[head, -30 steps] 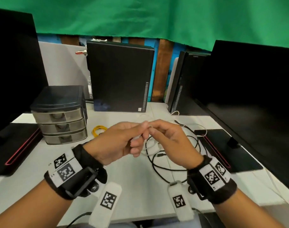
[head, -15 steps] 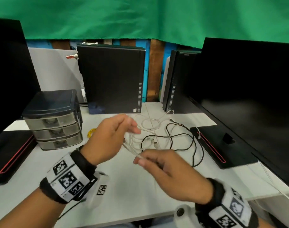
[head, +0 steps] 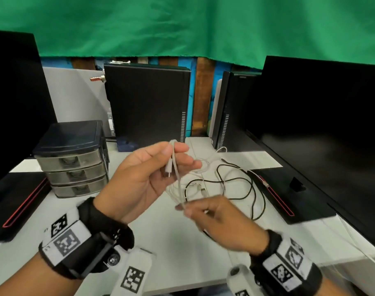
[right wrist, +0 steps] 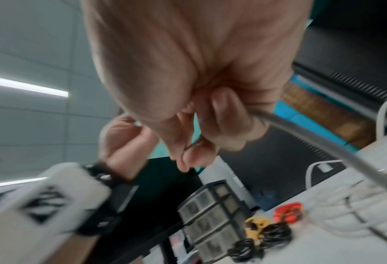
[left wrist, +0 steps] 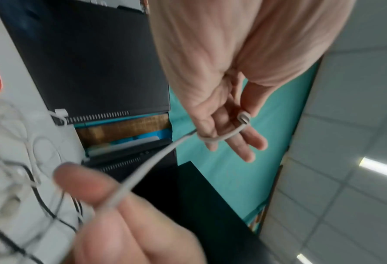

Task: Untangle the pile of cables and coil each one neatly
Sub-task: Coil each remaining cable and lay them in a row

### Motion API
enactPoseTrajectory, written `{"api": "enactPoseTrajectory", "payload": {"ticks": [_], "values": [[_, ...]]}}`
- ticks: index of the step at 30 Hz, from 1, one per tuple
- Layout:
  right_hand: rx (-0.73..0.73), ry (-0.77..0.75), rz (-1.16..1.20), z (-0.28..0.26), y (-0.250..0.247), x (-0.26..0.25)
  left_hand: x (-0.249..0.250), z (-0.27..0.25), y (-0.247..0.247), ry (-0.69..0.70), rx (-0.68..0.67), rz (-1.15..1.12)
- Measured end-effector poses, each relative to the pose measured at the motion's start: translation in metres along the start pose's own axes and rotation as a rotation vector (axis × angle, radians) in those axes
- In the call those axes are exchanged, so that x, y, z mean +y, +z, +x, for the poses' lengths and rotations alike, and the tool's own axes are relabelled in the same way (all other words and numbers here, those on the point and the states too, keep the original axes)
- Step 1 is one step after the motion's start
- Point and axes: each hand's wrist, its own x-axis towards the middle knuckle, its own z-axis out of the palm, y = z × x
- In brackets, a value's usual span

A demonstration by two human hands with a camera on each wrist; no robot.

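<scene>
Holding the thin white rubbery cable (head: 178,178) up over the white table (head: 171,242), the left hand (head: 143,178) pinches its plug end and the right hand (head: 220,223) pinches lower down. It looks light and bendy, so hold it near the plug.

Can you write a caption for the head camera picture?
Left hand pinches a white cable near its plug; right hand pinches it lower, above tangled cables on the desk.

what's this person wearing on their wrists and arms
Bare forearms, no sleeves. Each wrist carries a black strap with white panels printed with black square tag markers. A white camera block, also tagged, hangs under the left wrist; a similar one sits under the right.
</scene>
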Motion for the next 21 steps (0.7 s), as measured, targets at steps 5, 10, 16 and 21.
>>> {"api": "enactPoseTrajectory", "payload": {"ticks": [5,10,16,21], "values": [[-0.078,-0.149,-0.134,-0.018,-0.001,-0.025,-0.021,0.004,-0.022,0.140,-0.018,0.839],[0.160,-0.176,0.033,-0.020,-0.043,-0.034,-0.029,-0.004,-0.007,-0.021,-0.332,0.822],[0.321,-0.107,0.252,-0.005,-0.046,-0.008,-0.017,-0.006,-0.007,-0.206,-0.389,0.269],[0.152,-0.024,0.143,0.002,-0.002,0.009,0.003,-0.004,-0.003,-0.041,-0.115,-0.057]]}}
